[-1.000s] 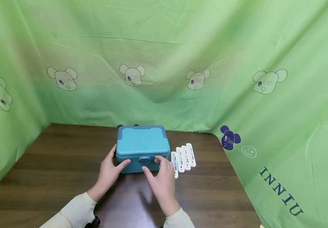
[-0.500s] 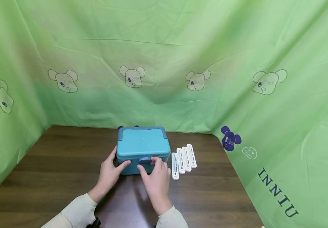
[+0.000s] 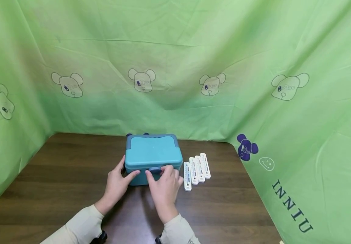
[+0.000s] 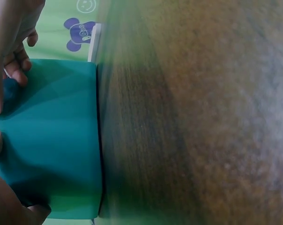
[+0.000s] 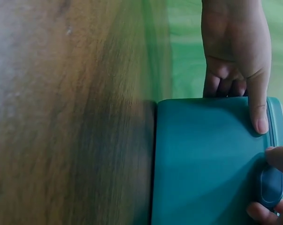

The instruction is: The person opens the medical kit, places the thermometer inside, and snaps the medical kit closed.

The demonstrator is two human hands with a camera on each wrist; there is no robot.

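Teal box (image 3: 151,156) upright on the counter, toward the back edge, lid (image 3: 152,145) down. Blue-grey handle (image 3: 172,138) folded flat round the lid's rear edge. Dark blue oval latch (image 3: 155,170) at middle of front, just below the lid.

Right hand (image 3: 163,191): thumb and fingers bent in, narrow gap between them, pinching the latch at its two ends. Left hand (image 3: 116,184): part-spread, gripping the box's left front corner, thumb on front face, fingers along the side.

Just right of box: four white strips (image 3: 187,176) with printed scales, lying side by side in a slanting row; nearest one close to the right hand. Pale sleeves (image 3: 82,223) on both arms; black band (image 3: 102,237) at left wrist.

Counter (image 3: 56,189) dark wood grain. Green cloth (image 3: 175,51) behind and at both sides, bear-head prints (image 3: 143,81), lettering "INNIU" (image 3: 289,203) at right.
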